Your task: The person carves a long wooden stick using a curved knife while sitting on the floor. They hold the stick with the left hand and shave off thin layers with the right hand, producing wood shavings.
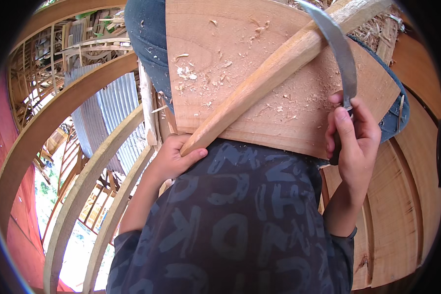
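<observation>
Across my lap lies a wide wooden board (201, 39) strewn with wood shavings (186, 73) and dust. A long, roughly shaped wooden stick (264, 78) runs diagonally over it, from lower left to upper right. My left hand (174, 159) is closed around the stick's near end, thumb on top. A curved, sickle-like knife (345, 63) is in my right hand (355, 134), fingers wrapped round its dark handle. Its blade points up and curves left at the tip, appearing in front of the stick; whether they touch I cannot tell.
Curved wooden rails (59, 110) stand at the left, with corrugated metal sheets (115, 108) and stacked timber beyond them. Wooden planks (387, 210) lie at the right. More shavings (375, 32) are heaped at the far right, beyond the board. A red surface (7, 161) borders the far left.
</observation>
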{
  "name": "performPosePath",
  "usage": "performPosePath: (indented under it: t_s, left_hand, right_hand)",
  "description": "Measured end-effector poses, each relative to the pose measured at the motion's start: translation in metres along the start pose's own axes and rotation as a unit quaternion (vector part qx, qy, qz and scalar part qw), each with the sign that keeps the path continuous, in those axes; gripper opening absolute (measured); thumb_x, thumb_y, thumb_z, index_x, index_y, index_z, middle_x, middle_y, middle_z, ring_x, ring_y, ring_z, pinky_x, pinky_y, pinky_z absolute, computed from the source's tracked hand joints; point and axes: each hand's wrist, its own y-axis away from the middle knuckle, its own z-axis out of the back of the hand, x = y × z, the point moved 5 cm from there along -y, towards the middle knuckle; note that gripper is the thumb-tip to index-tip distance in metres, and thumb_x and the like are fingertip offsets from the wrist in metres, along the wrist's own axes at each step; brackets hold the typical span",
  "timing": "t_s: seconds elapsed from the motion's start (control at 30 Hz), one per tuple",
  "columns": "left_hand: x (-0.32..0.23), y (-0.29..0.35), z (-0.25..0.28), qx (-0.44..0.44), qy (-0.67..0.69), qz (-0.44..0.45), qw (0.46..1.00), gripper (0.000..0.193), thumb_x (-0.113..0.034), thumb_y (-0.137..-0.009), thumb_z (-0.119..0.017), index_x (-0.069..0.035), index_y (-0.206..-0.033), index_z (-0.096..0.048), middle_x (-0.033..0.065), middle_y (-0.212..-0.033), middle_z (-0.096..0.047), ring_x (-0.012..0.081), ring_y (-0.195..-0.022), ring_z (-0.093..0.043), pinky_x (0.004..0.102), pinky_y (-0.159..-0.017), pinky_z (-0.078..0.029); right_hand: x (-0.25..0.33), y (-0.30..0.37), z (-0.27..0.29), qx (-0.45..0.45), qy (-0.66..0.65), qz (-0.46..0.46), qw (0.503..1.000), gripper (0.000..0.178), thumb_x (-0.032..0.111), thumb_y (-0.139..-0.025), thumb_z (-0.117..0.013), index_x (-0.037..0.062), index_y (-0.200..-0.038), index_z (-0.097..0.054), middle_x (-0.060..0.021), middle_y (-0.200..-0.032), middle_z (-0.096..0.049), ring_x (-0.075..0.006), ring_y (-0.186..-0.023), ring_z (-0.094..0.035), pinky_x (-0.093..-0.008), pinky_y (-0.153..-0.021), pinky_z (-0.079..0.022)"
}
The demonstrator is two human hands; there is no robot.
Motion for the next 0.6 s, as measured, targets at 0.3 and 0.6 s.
performPosePath:
  t_s: [0.3, 0.6]
  left_hand:
    - [0.000, -0.002, -0.004, -0.049, -0.032, -0.097, 0.994, 0.027, -0.021, -0.081, -0.067, 0.003, -0.090, -0.061, 0.0065, -0.060, -0.053, 0.0120, -0.055, -0.049, 0.0272, -0.053, -0.042]
    - [-0.012, 0.003, -0.005, -0.149, -0.145, -0.145, 0.967, 0.018, -0.015, -0.080, -0.066, 0.000, -0.079, -0.057, 0.0145, -0.058, -0.053, 0.0271, -0.050, -0.054, 0.0316, -0.051, -0.042]
  right_hand:
    - [0.001, 0.004, -0.012, 0.082, 0.132, 0.159, 0.975, 0.018, 0.006, -0.078, -0.068, -0.0045, -0.089, -0.060, -0.0089, -0.064, -0.057, -0.0088, -0.057, -0.050, -0.0237, -0.053, -0.041]
    - [-0.003, 0.009, -0.008, 0.022, 0.069, 0.076, 0.994, 0.014, 0.006, -0.081, -0.066, -0.0037, -0.089, -0.060, -0.0049, -0.068, -0.060, -0.0092, -0.059, -0.054, -0.0214, -0.054, -0.042]
